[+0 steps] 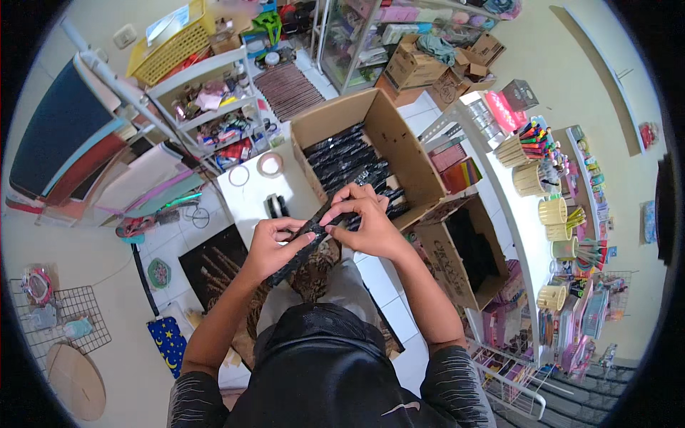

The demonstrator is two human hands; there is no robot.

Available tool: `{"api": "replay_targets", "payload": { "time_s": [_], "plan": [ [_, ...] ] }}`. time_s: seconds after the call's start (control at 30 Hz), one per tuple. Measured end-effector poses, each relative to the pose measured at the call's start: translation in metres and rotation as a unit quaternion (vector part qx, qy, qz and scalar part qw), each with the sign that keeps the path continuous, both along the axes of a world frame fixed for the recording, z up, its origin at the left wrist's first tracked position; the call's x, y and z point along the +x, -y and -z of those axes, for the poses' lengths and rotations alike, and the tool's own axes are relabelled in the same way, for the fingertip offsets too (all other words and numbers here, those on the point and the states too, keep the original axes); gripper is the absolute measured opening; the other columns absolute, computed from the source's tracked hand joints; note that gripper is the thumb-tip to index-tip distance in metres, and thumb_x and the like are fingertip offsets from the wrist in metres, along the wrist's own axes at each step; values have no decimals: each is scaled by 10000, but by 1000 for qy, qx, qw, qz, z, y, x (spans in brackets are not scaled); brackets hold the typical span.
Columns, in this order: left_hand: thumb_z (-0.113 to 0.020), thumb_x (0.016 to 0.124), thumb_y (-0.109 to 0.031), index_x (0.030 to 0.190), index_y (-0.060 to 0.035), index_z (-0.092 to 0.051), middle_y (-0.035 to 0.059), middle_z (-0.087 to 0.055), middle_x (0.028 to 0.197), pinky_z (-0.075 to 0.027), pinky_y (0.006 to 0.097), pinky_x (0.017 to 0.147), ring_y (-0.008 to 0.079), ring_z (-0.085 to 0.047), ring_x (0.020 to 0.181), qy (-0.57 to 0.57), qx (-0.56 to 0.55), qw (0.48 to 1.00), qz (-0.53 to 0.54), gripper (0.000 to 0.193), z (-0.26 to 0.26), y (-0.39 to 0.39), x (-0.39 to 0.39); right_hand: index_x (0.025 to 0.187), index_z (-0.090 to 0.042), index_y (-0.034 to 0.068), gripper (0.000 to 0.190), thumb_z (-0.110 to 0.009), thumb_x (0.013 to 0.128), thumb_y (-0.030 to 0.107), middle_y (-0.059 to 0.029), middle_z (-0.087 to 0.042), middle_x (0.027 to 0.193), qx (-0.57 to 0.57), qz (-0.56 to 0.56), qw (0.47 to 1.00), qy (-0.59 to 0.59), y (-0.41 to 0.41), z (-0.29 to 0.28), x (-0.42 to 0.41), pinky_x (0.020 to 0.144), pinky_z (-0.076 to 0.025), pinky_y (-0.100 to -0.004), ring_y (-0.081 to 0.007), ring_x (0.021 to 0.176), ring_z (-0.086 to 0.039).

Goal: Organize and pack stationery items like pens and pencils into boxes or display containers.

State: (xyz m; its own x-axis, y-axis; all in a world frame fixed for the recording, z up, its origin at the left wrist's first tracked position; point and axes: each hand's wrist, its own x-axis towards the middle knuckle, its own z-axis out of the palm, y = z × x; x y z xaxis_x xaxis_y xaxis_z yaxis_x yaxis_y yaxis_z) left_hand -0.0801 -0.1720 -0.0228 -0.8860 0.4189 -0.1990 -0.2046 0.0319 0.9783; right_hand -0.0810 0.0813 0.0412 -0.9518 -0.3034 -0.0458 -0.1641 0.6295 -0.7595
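A long, narrow package in shiny black plastic lies slantwise between my hands, above my lap. My left hand grips its middle with the thumb on top. Farther up, the fingers and thumb of my right hand pinch the black plastic. Just beyond my hands stands an open cardboard box, holding several similar black-wrapped packages laid side by side. What is inside the wrapping cannot be seen.
A white table carries tape rolls and a small black object. On the right, another cardboard box holds something black, beside a white shelf with pen cups. A rack with clutter stands at left.
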Motion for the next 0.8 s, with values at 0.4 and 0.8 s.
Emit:
{"api": "replay_targets", "payload": {
  "time_s": [0.4, 0.8],
  "plan": [
    [-863, 947, -52, 1174, 57, -806, 66, -810, 1025, -593, 225, 764, 82, -745, 883, 2, -4, 998, -60, 258, -3, -160, -55, 979, -864, 251, 191, -919, 799, 227, -1, -598, 1149, -5, 21, 999, -48, -147, 5, -65, 1017, -285, -432, -256, 1210, -516],
    [-898, 940, -141, 1203, 50, -817, 67, -822, 1040, -591, 236, 802, 82, -733, 883, 11, -14, 998, -63, 335, 4, -216, -92, 1366, -769, 184, 564, -875, 814, 226, -53, -608, 1331, 13, 33, 988, -150, -202, 2, -103, 1095, -301, -460, -291, 1315, -497]
  ]
}}
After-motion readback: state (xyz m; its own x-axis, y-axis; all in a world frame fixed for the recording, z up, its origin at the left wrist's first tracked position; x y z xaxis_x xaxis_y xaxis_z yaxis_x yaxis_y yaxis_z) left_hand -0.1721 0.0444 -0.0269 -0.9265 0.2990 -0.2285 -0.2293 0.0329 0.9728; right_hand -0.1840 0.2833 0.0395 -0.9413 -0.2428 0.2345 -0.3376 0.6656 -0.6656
